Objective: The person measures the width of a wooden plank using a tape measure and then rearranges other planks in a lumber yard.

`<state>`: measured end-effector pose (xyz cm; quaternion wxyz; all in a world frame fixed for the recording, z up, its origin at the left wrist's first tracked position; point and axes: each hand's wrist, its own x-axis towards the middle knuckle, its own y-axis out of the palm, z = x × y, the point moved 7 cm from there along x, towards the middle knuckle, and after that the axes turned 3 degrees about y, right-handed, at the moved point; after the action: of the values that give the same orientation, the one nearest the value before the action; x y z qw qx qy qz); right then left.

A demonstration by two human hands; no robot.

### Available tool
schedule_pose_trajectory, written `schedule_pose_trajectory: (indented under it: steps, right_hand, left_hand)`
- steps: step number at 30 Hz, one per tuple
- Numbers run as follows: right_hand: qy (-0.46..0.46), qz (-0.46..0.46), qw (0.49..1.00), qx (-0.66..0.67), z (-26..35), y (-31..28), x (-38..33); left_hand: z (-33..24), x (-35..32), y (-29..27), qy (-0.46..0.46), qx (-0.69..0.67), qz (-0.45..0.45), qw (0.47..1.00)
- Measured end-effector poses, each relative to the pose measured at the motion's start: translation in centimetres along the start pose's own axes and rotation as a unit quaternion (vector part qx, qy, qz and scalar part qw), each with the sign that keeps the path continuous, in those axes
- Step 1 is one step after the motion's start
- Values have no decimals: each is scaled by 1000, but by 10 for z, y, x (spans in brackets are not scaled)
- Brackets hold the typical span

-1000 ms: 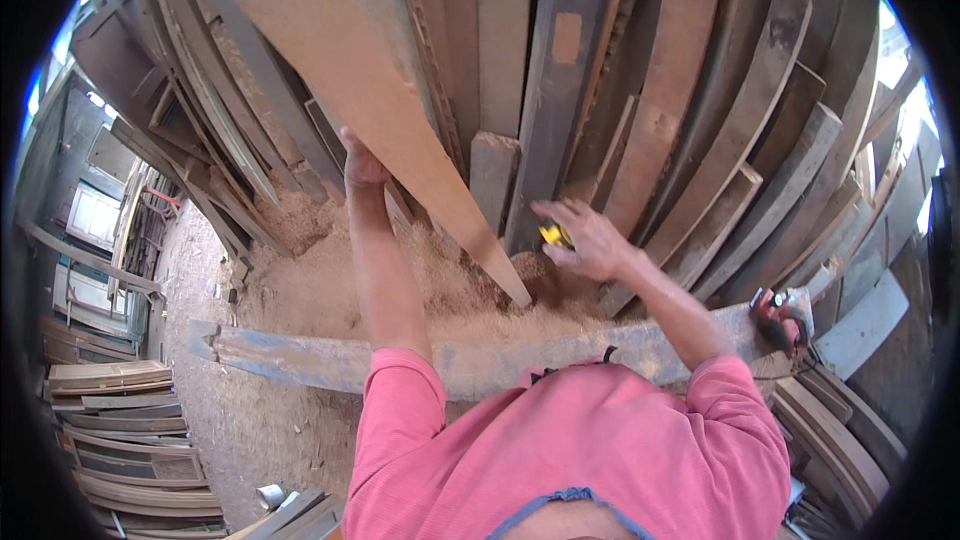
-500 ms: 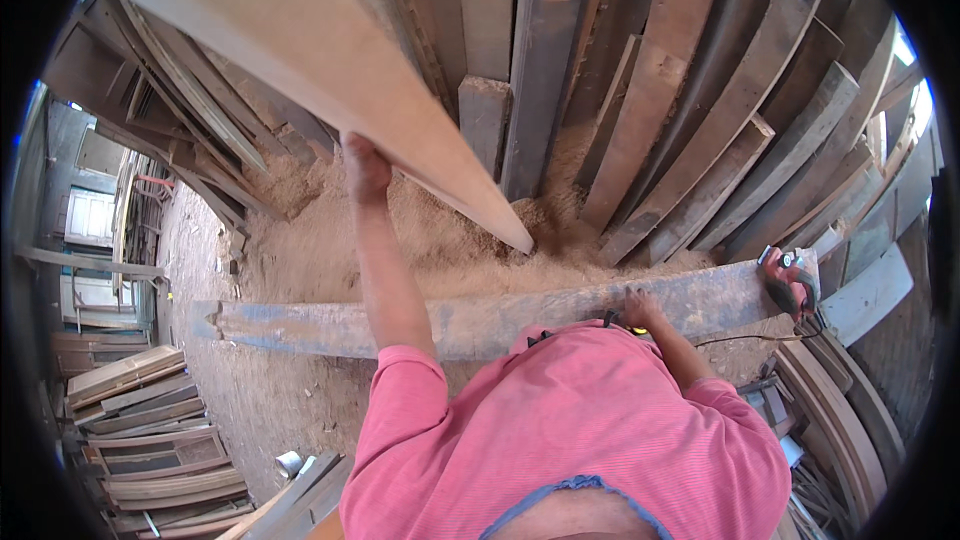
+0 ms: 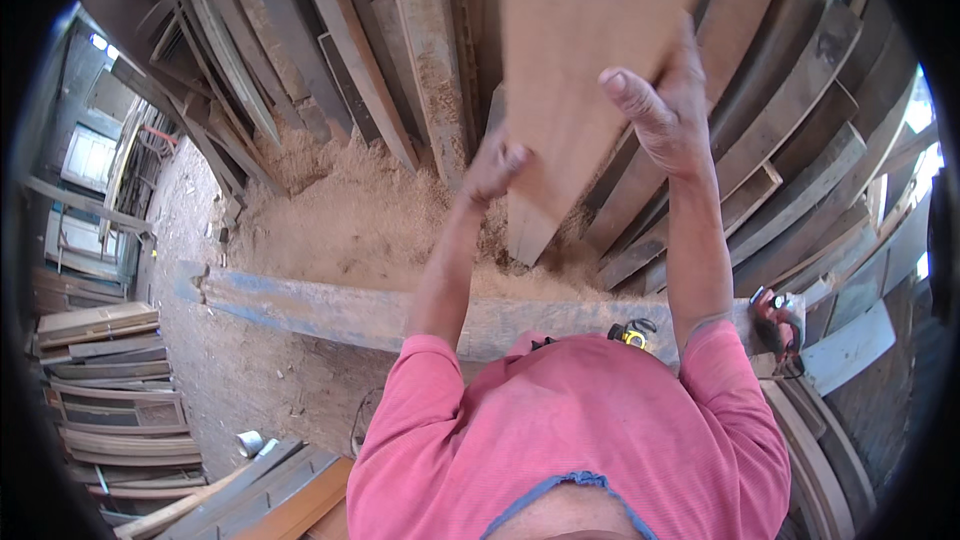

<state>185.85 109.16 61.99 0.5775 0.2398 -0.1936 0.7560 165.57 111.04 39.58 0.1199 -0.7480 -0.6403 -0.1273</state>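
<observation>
A smooth, pale brown wooden plank [image 3: 590,70] stands on its lower end in the sawdust, in front of a row of leaning boards. At its left edge is my left hand [image 3: 492,168], thumb at the front and the other fingers partly hidden along the edge. Higher up, my right hand [image 3: 668,115] is beside the plank's right edge, its thumb spread away and its fingers stretched upward. Whether that palm touches the wood, I cannot tell. A long worn timber beam [image 3: 330,312] lies crosswise in front of my body.
A red and black power tool [image 3: 778,325] rests at the beam's right end. Near my waist is a yellow and black tape measure [image 3: 630,335]. Sawdust [image 3: 330,210] covers the ground behind the beam. Stacked boards [image 3: 115,380] lie at the left.
The plank has swung from a leftward tilt to nearly upright, farther right. My left hand has moved right with it. My right hand has risen from the beam to the plank's right edge.
</observation>
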Motion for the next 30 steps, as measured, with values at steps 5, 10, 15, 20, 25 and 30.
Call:
schedule_pose_trajectory:
  steps: [5, 10, 15, 20, 25, 30]
  right_hand:
    - [-106, -180, 940, -268, -60, -100, -105]
    - [-271, -62, 961, 2, -27, -153, -170]
    - [-254, -199, 947, 5, 68, -144, -115]
    - [-194, -111, 975, -7, 56, -72, -9]
    - [-158, -19, 983, -85, 88, -18, 85]
    - [-92, 60, 989, -101, 59, 53, 127]
  left_hand:
    - [28, -43, 56, 64, 69, -30, 995]
    - [7, -69, 74, 120, 85, -28, 989]
    - [-80, -50, 75, 145, 88, -17, 985]
    - [-151, -31, -1, 187, 159, -105, 964]
    - [-173, 9, -33, 167, 132, -100, 972]
    - [-98, 23, -84, 106, 110, -94, 984]
